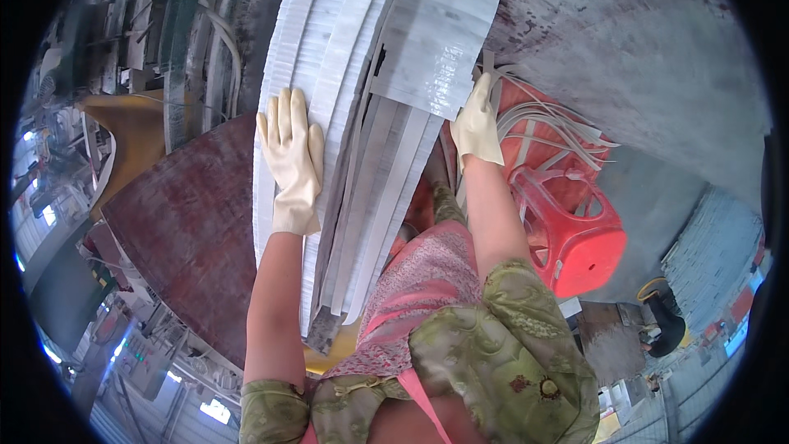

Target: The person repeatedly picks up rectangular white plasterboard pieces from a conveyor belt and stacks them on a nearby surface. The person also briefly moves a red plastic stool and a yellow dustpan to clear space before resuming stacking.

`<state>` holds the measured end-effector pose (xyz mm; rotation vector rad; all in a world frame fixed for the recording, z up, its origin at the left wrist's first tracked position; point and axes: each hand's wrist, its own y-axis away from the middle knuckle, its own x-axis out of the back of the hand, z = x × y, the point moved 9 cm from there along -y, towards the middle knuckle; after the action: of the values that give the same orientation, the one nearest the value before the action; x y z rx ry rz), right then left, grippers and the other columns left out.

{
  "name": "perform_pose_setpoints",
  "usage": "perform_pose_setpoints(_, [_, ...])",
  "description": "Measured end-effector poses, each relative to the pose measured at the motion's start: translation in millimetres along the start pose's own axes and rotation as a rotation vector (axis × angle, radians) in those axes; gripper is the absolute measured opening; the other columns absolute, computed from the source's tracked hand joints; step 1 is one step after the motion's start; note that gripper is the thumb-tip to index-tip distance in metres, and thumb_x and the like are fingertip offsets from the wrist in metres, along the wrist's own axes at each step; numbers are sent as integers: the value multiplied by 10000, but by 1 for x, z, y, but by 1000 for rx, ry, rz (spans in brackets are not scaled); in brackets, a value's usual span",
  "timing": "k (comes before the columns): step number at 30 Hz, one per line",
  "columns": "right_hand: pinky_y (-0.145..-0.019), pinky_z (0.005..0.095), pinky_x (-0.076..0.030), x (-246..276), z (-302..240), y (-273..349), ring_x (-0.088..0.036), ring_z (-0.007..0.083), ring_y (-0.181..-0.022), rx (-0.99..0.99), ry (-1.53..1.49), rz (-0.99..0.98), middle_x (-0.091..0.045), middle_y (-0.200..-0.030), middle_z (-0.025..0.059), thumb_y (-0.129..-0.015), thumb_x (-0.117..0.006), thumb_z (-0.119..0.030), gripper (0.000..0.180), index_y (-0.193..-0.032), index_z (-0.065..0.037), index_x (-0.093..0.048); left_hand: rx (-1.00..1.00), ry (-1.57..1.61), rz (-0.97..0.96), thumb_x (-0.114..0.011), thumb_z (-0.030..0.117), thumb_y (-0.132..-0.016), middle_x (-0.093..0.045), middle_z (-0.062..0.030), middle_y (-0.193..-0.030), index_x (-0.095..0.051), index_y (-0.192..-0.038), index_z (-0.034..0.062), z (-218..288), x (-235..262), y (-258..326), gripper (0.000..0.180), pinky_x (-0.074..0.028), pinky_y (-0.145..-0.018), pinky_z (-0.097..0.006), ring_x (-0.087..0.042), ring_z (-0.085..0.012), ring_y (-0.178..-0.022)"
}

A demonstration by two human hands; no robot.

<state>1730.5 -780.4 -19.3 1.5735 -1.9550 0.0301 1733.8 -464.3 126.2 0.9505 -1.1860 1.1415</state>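
My left hand (pixel 293 156), in a cream rubber glove, lies with straight fingers on a long stack of thin white-grey strips (pixel 345 33) that look like stone. Beside it, a wide, flat grey-white tile (pixel 436 37) with a shiny patch rests across a second, lower row of strips (pixel 386 189). At the tile's right edge, my right hand (pixel 477 125), gloved the same way, grips the rim near its lower corner. Part of the right fingers is turned away from view.
A red plastic stool (pixel 588 255) lies tipped over to the right. Loose pale straps (pixel 551 119) are heaped above it on something red. Dark reddish boards (pixel 193 230) extend to the left, with a yellow curved part (pixel 123 148) behind. A person in dark clothing (pixel 664 325) is at the far right.
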Motion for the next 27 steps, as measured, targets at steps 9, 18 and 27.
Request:
perform_pose_setpoints(9, [-1235,357,-399,-24,-19,-4,-569,265,-1467,-308,-1006,72,-587,-1621,141,-1209,-301,-449,664,-1672,18,-389,29,38,-29,-571,219,-1100,-440,-283,-1684,-427,-1656,-17,2,1,-3,621,-187,-1335,-629,-364,-496,-1584])
perform_pose_setpoints(18, [-1236,347,-388,-12,-16,-2,-534,245,-1478,-272,-887,-8,-520,-1659,136,-1202,-331,-518,705,-1657,12,-427,-20,27,19,-556,206,-1109,-442,-277,-1687,-421,-1662,-2,3,3,-3,606,-202,-1330,-621,-371,-503,-1578])
perform_pose_setpoints(27, [-1258,451,-431,82,172,127,-447,451,-1543,34,215,-221,-470,-1648,259,-897,-669,-61,843,-1679,-47,-354,-57,-18,86,-523,246,-1137,-450,-261,-1692,-409,-1672,17,-1,0,9,593,-218,-1335,-596,-372,-456,-1597])
